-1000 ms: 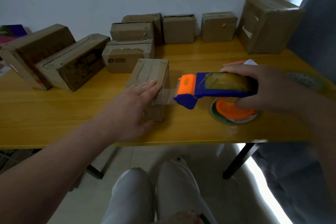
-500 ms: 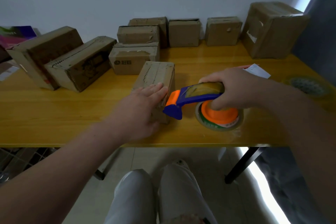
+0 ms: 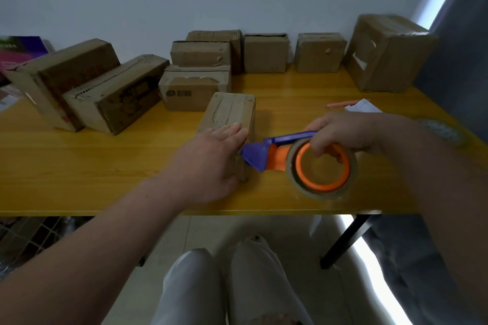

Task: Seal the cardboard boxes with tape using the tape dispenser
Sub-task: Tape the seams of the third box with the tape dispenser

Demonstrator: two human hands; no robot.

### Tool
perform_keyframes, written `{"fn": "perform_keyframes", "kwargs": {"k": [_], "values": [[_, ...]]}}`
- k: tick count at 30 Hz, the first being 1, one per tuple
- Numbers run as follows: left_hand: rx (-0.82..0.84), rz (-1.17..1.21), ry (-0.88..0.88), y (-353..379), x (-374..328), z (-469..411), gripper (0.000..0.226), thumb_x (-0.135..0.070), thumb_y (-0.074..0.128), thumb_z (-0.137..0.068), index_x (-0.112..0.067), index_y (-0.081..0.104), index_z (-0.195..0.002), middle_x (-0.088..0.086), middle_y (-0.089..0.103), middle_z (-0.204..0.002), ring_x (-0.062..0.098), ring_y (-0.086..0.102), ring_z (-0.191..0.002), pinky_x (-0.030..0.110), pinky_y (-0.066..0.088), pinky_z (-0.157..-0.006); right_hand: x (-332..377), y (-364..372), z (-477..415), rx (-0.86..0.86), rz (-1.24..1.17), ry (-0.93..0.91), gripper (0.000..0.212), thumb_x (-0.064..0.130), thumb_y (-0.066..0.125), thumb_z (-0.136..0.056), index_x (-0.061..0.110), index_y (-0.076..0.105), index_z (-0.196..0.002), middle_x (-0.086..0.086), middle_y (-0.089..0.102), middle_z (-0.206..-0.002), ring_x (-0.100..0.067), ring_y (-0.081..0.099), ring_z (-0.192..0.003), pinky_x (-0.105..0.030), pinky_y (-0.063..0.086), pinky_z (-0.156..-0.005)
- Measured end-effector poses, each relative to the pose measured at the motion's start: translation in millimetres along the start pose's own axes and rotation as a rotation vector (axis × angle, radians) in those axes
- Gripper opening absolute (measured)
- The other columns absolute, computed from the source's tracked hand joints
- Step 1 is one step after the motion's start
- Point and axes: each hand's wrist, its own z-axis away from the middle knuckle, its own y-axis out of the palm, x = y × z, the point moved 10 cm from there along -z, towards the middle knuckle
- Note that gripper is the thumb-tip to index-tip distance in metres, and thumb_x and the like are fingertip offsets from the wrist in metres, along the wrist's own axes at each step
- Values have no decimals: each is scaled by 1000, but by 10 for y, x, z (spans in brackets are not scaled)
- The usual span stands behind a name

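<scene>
A small cardboard box (image 3: pixel 231 110) stands near the front of the yellow table (image 3: pixel 79 171). My left hand (image 3: pixel 208 163) lies flat on its near top with straight fingers. My right hand (image 3: pixel 343 132) grips the blue and orange tape dispenser (image 3: pixel 298 163), which is tilted on its side so its tape roll faces me. The dispenser's blue nose touches the box's right side, just below my left fingertips.
Several other cardboard boxes line the back and left of the table, the largest (image 3: pixel 385 52) at the back right. A white paper slip (image 3: pixel 364 107) and a pink stick (image 3: pixel 343 104) lie behind my right hand. A tape roll (image 3: pixel 443 130) sits at the right edge.
My right hand has brought the dispenser down against the box's right side and rolled it over so the tape roll faces me. My left hand has stayed on the box.
</scene>
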Motion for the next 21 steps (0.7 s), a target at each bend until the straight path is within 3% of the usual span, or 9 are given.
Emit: {"fn": "perform_keyframes", "kwargs": {"k": [2,4,8,12,14,16,18,21], "values": [[-4,10,6,-10,2,4,91,-40,64,-80,-34,7,-149,-9,12,-158,9,16,-142,23,5,-102,-26,174,13,126,149,42,38,24,72,-71,21,68,-109,-1,62,-97,-14,56,-82,-25,43,-65],[-10,15,12,-18,6,9,90,-39,64,-80,-34,7,-150,-9,12,-158,8,16,-142,22,5,-103,-46,214,13,120,143,39,39,23,73,-70,31,69,-108,7,62,-99,-11,57,-88,-25,44,-67],[-20,14,23,-32,-15,12,87,-39,62,-82,-31,9,-151,-7,13,-158,9,16,-143,22,5,-103,-106,-138,100,-110,-41,2,45,33,78,-66,35,65,-109,10,58,-107,-10,54,-97,-25,44,-71],[-39,7,12,-49,-19,2,85,-38,60,-84,-35,7,-150,-9,13,-158,8,17,-142,21,5,-101,-147,-434,195,-444,64,-38,85,65,68,-52,33,51,-129,20,45,-103,1,42,-82,-15,31,-61],[-46,5,3,-56,-14,9,84,-38,59,-84,-36,7,-150,-10,13,-158,8,18,-142,21,5,-101,-214,-499,197,-640,52,-81,74,59,68,-70,26,49,-133,16,50,-104,-3,45,-81,-18,35,-64],[-58,3,5,-72,-13,16,82,-37,59,-85,-35,9,-150,-10,15,-158,8,19,-142,21,6,-101,-276,-434,134,-750,103,-108,57,41,64,-86,20,46,-137,-1,55,-121,-11,46,-92,-26,39,-72],[-68,3,2,-78,1,16,81,-37,59,-85,-36,10,-150,-11,16,-157,9,21,-142,21,8,-99,-340,-277,21,-780,239,-74,56,28,61,-90,17,40,-141,-10,53,-126,-20,48,-103,-30,38,-77],[-77,12,4,-62,16,18,82,-35,60,-84,-37,10,-149,-13,16,-157,8,22,-141,21,10,-97,-389,-63,-81,-808,362,-22,64,21,61,-90,20,31,-146,-9,50,-127,-25,46,-115,-34,41,-85]]}}
